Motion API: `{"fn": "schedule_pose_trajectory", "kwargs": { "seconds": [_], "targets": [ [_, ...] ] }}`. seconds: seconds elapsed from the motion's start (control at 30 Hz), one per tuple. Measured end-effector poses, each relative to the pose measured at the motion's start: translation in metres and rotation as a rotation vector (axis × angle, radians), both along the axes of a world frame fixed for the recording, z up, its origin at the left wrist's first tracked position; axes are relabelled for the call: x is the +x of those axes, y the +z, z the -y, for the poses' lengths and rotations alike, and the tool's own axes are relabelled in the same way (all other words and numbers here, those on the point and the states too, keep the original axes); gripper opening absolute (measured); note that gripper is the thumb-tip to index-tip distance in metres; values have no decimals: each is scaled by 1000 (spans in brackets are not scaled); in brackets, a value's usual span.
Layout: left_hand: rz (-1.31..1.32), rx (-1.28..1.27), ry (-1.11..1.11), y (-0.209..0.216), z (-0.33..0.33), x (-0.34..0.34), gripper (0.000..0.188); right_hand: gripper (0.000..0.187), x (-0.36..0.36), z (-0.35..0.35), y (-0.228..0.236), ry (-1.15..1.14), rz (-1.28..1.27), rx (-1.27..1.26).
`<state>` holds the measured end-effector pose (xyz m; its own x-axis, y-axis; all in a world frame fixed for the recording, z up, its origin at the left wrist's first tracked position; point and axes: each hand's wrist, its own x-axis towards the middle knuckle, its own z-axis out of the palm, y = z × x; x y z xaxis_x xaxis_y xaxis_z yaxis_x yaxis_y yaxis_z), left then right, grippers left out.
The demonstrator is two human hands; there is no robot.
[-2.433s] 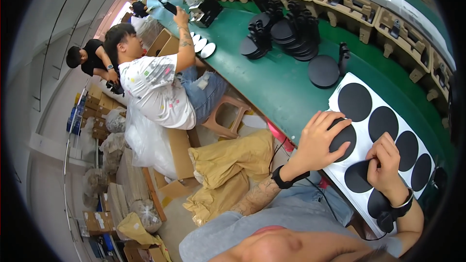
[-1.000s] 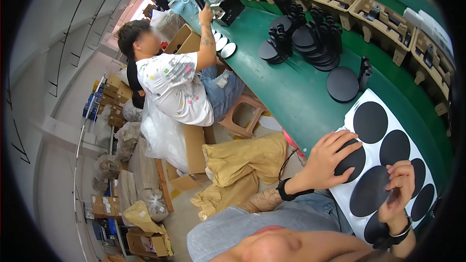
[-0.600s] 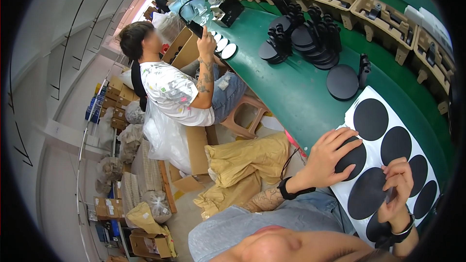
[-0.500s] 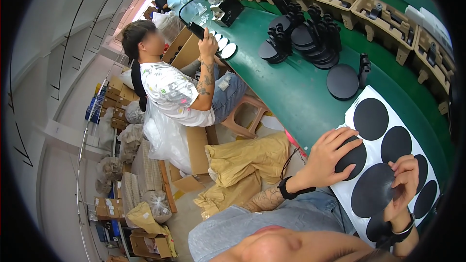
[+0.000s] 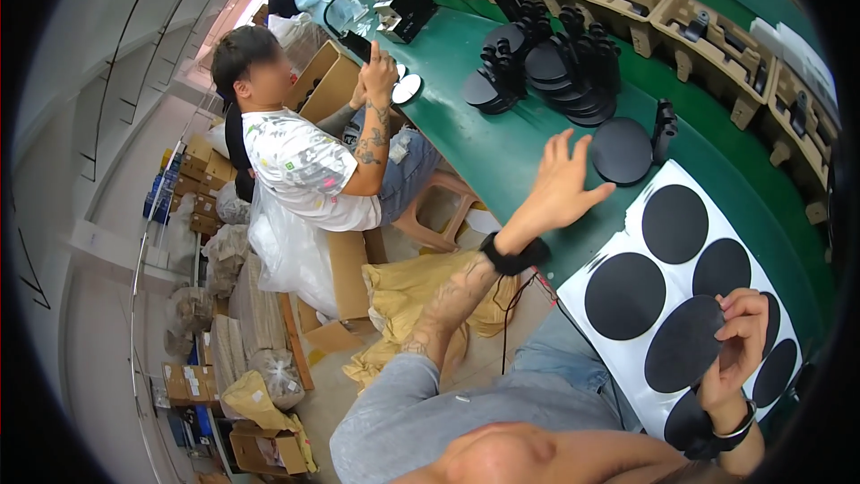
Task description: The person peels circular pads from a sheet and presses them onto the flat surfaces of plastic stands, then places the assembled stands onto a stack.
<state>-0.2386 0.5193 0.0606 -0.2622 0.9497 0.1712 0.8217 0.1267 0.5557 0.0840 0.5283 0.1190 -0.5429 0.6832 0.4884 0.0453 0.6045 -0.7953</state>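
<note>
My left hand (image 5: 563,186) is stretched over the green table with its fingers spread, holding nothing. Its fingertips are close beside a black round base (image 5: 623,152) that has a short black clamp at its edge. In my right hand (image 5: 742,341) a black round sticker (image 5: 683,345) is pinched by its right edge. That sticker is lifted and tilted above a white sheet (image 5: 618,376), which carries several more black discs, one of them a black round sticker (image 5: 625,296) lying flat at the sheet's left side.
Several black bases with clamps (image 5: 573,81) are piled farther along the green table (image 5: 502,161). Brown moulded trays (image 5: 708,36) with black parts line the far side. A co-worker (image 5: 305,152) sits at the left by a white disc (image 5: 407,90). Brown paper bags (image 5: 403,305) lie below.
My left hand has left the sheet and moved up and left toward the black base, its fingers opening. The right hand still pinches the sticker. The co-worker's second hand has risen to the first.
</note>
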Motion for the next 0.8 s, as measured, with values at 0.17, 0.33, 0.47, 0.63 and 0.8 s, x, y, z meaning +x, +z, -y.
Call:
{"fn": "schedule_pose_trajectory", "kwargs": {
  "seconds": [0.17,0.33,0.47,0.63,0.8],
  "targets": [
    [6,-215,-75,-12,-29,17,88,19,12,1,4,-4,1,-21],
    [-34,-120,-62,-19,-42,33,93,25,21,7,-2,60,-17,-142],
    [13,6,-55,-22,-56,36,91,29,17,4,2,100,11,-135],
    [6,21,-33,-16,-59,27,86,29,14,0,-5,118,-9,-151],
    [465,112,-93,2,-29,-2,78,22,10,-2,-3,30,-22,-118]
  ]
}}
